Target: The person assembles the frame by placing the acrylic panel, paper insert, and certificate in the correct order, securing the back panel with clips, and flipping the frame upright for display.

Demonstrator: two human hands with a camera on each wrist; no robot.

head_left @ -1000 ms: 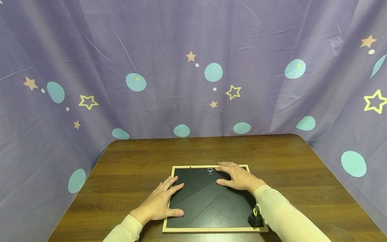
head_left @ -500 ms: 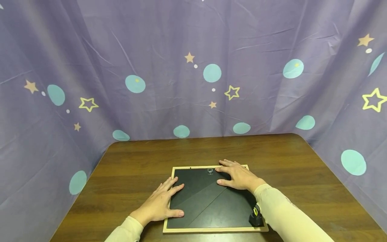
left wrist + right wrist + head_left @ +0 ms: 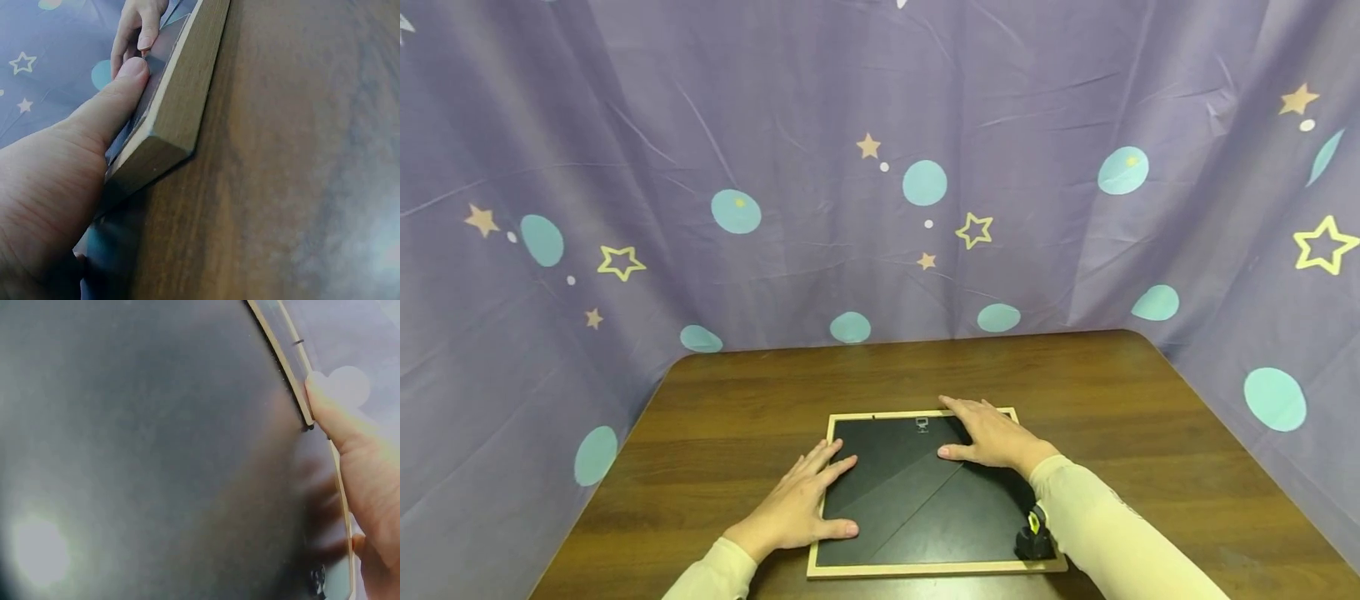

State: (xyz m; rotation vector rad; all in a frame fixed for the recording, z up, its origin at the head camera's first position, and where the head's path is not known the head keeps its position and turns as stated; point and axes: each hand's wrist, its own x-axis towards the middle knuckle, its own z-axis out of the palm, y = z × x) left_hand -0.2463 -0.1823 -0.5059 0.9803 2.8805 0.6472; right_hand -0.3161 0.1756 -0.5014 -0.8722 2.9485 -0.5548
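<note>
A picture frame (image 3: pixel 940 570) with a pale wood border and a black backing (image 3: pixel 940 525) lies back side up on the table. A small metal hanger (image 3: pixel 922 425) sits near the far edge of the backing, and a diagonal seam crosses it. Spread over the frame's left side is my left hand (image 3: pixel 793 504), fingers reaching onto the border and thumb over the backing. My right hand (image 3: pixel 996 433) reaches across the far right part, its fingers past the far border and its thumb over the backing. In the left wrist view, the thick wooden frame edge (image 3: pixel 181 87) shows beside the thumb.
The brown wooden table (image 3: pixel 730 417) extends around the frame on all sides. A purple curtain (image 3: pixel 820 275) with stars and teal dots hangs behind and along both sides. A black wrist device (image 3: pixel 1034 533) on the right sleeve overlaps the frame's near right corner.
The right hand's fingers have straightened and shifted slightly, its index finger now reaching past the far border. The left hand and frame stay put while the head view drifts a little.
</note>
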